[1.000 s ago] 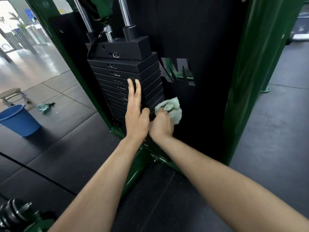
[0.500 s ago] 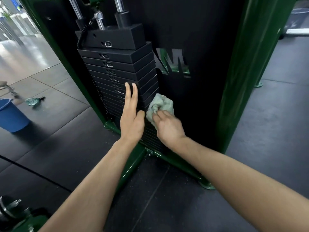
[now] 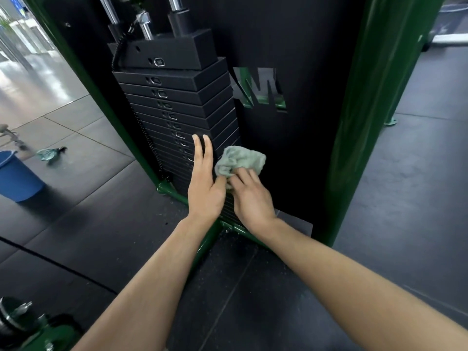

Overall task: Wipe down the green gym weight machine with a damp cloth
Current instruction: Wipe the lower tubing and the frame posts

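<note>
- Left hand (image 3: 205,191): flat, fingers straight, pressed against the front face of the black weight stack (image 3: 177,115), low on the stack near its right front corner.
- Right hand (image 3: 252,198): fingers curled into a bunched pale green cloth (image 3: 240,160), grasping it.
- Cloth: held against the stack's right side face, just beside the left hand's thumb.
- Green machine frame (image 3: 359,122): upright stands right of the stack.
- Blue bucket (image 3: 17,177): on the floor at the left edge; a crumpled rag (image 3: 49,153) lies near it.
</note>
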`<state>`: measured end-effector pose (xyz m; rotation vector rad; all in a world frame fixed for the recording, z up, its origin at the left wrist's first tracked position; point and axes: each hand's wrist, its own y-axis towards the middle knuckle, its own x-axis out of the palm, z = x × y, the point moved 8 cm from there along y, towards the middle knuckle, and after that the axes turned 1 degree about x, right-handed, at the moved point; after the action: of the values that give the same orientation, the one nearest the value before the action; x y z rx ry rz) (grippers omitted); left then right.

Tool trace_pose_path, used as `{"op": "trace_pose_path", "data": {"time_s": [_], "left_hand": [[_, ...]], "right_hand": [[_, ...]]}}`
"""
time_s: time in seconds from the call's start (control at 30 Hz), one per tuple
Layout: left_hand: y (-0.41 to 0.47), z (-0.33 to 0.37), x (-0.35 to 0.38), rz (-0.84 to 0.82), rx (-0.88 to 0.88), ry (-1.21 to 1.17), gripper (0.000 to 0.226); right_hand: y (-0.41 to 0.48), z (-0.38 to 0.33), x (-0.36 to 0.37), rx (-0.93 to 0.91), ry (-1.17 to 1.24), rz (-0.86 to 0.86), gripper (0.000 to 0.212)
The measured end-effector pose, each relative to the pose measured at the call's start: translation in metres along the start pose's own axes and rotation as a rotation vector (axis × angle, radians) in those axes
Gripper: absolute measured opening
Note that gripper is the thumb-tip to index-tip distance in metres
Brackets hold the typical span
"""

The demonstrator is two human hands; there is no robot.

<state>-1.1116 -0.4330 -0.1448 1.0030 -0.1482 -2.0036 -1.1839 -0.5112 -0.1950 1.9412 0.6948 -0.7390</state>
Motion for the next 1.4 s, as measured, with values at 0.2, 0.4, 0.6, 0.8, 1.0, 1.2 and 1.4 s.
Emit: {"op": "trace_pose_path", "data": {"time_s": [0.2, 0.4, 0.6, 0.8, 1.0, 1.2, 1.4], "left_hand": [[-0.002, 0.001, 0.005, 0.031, 0.029, 0.041, 0.099], [-0.032, -0.007, 0.017, 0.042, 0.176, 0.269, 0.071], [-0.031, -0.018, 0.025, -0.182, 0.224, 0.251, 0.067], [-0.022, -0.019, 0.020, -0.166, 0.157, 0.268, 0.075], [-0.024, -0.019, 0.026, -0.160, 0.171, 0.289, 0.082], [-0.027, -0.016, 0.026, -0.131, 0.217, 0.308, 0.076], [-0.029, -0.018, 0.029, -0.150, 0.239, 0.348, 0.083]], "right_hand": [[0.002, 0.024, 0.006, 0.383, 0.442, 0.305, 0.032], [-0.005, 0.024, 0.018, 0.582, 0.583, 0.380, 0.039], [-0.061, 0.009, 0.025, 0.571, 0.768, 0.360, 0.022], [-0.025, 0.016, 0.021, 0.675, 0.833, 0.300, 0.037], [-0.015, 0.063, 0.045, 0.746, 0.869, 0.254, 0.044], [-0.057, 0.020, 0.045, 0.740, 0.877, 0.351, 0.031], [-0.014, 0.037, 0.034, 0.652, 0.895, 0.351, 0.041]]}}
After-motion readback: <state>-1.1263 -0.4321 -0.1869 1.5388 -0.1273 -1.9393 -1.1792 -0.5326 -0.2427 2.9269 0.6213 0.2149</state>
